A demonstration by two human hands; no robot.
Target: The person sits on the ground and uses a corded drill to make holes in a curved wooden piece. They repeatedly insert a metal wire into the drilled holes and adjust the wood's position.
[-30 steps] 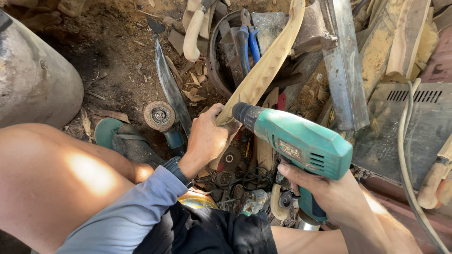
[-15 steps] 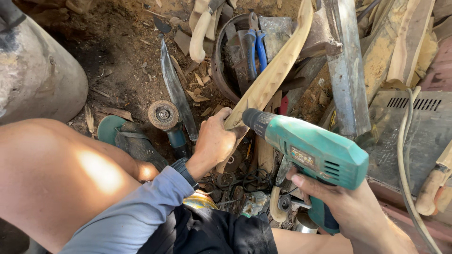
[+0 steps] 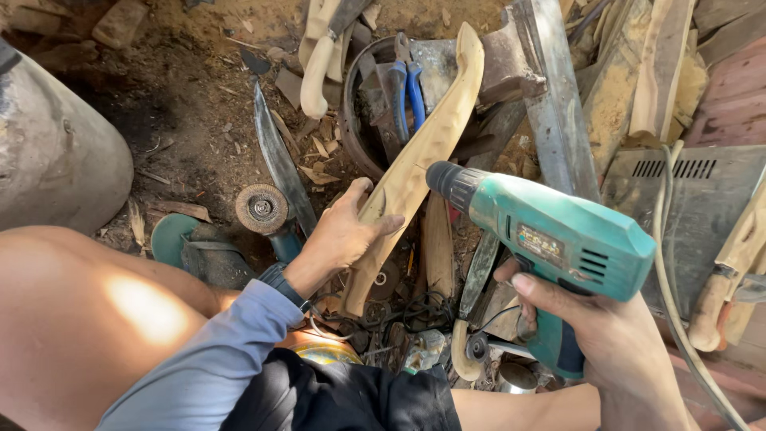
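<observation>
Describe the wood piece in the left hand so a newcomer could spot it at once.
Start at the teal drill held in the right hand; its nose points at a long pale carved wood piece. The left hand grips that piece near its lower end, and it slants up to the right over a dark round tub. Unlike the other wood around, it is wavy-edged and lifted off the ground.

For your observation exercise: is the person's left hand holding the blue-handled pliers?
No: the left hand grips the pale carved wooden piece, while the blue-handled pliers lie untouched in the round metal tub beyond it.
</observation>
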